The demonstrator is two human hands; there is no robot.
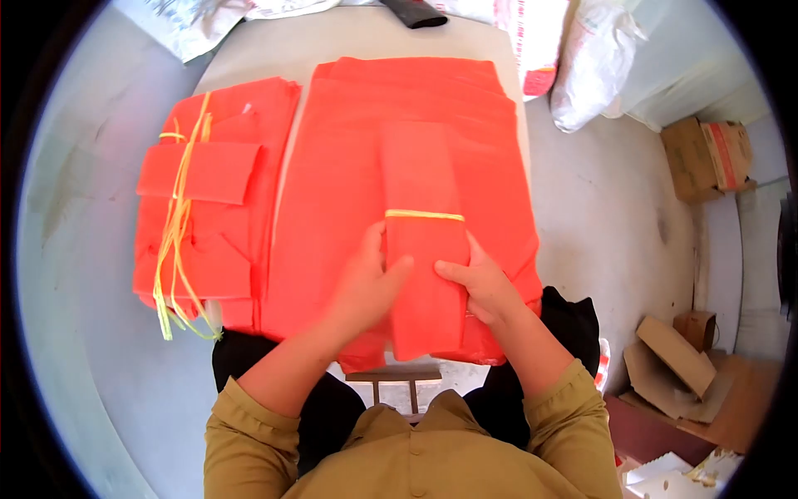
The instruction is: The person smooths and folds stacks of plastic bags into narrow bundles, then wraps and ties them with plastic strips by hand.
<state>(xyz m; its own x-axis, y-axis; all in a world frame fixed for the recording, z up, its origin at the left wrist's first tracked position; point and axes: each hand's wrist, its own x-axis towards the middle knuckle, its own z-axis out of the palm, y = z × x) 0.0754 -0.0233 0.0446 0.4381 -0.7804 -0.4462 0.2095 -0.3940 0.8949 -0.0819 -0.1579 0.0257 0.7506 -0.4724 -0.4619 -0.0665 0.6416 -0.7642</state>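
A long folded red bundle [426, 283] with a yellow tie [425, 214] round its middle lies over a wide stack of red sheets [332, 166]. My left hand [371, 281] is at the bundle's left side, slightly blurred, its thumb raised and apart from the fingers, which partly go behind the edge. With its thumb on top and fingers at the right edge, my right hand [482, 281] grips the bundle. Left of the stack lies another red pile [199, 241], with loose yellow strings [179, 224] draped across it.
The pale table [299, 37] has a dark object [415, 12] at its far edge. White sacks [594, 62] stand behind and to the right. Cardboard boxes [694, 162] sit at the right wall, and open cartons [673, 370] at the lower right.
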